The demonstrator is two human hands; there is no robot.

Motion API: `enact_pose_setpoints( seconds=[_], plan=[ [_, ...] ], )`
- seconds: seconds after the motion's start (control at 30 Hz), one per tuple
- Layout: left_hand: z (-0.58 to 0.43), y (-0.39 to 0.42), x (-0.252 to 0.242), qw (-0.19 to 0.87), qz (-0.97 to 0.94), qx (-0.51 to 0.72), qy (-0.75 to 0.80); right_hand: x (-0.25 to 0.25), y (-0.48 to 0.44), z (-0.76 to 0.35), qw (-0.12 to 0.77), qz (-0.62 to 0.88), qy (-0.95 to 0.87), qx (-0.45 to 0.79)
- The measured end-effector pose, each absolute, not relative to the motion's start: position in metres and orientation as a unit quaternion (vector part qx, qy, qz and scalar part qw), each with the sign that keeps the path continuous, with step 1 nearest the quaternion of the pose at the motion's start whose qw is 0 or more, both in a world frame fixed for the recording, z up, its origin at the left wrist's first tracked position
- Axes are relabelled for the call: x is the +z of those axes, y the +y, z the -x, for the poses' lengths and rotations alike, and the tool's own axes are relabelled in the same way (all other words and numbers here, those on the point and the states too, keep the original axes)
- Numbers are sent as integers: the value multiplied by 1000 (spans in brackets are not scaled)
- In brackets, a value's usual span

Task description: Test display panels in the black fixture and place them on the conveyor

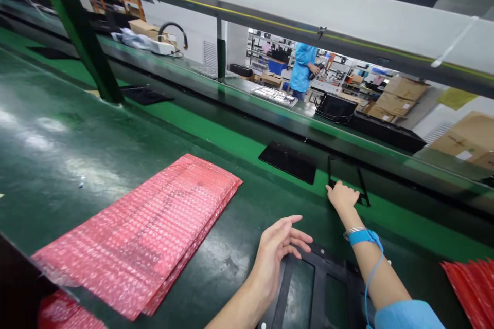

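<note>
My left hand [280, 244] hovers with fingers apart over the corner of a black frame with rectangular openings [319, 267] on the green table. My right hand [343, 196], with a blue wrist strap, reaches to a thin black frame [363, 185] on the bright green belt. Its fingers are curled at the near edge of that frame and seem to grip it. A flat black panel [288, 162] lies on the belt left of the thin frame. Pink bubble-wrap bags [154, 226] are stacked on the table to the left of my hands.
More red bubble wrap [473, 288] lies at the right edge. Black panels [145, 95] rest farther left on the belt. A green post [83, 36] rises at the left. Beyond the glass ledge, a person in blue [303, 69] stands among shelves and cardboard boxes [401, 93].
</note>
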State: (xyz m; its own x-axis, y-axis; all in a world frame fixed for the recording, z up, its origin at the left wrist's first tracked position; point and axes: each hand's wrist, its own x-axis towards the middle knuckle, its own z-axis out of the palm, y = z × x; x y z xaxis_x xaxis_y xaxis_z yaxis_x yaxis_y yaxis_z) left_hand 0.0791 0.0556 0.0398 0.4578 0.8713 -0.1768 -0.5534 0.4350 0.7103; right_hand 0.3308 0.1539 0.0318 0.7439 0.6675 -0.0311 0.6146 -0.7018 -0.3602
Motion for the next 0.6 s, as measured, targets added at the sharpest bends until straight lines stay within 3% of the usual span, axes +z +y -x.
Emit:
enact_pose_setpoints(
  seconds=[0.13, 0.27, 0.6],
  plan=[
    [-76, 55, 46, 799, -308, 435, 280, 37, 149, -342, 95, 926, -359, 68],
    [-77, 59, 45, 793, -319, 434, 286, 53, 138, -361, 87, 922, -366, 90],
    [-73, 65, 46, 701, -360, 529, 316, 73, 31, -359, 228, 816, -492, 201]
  ],
)
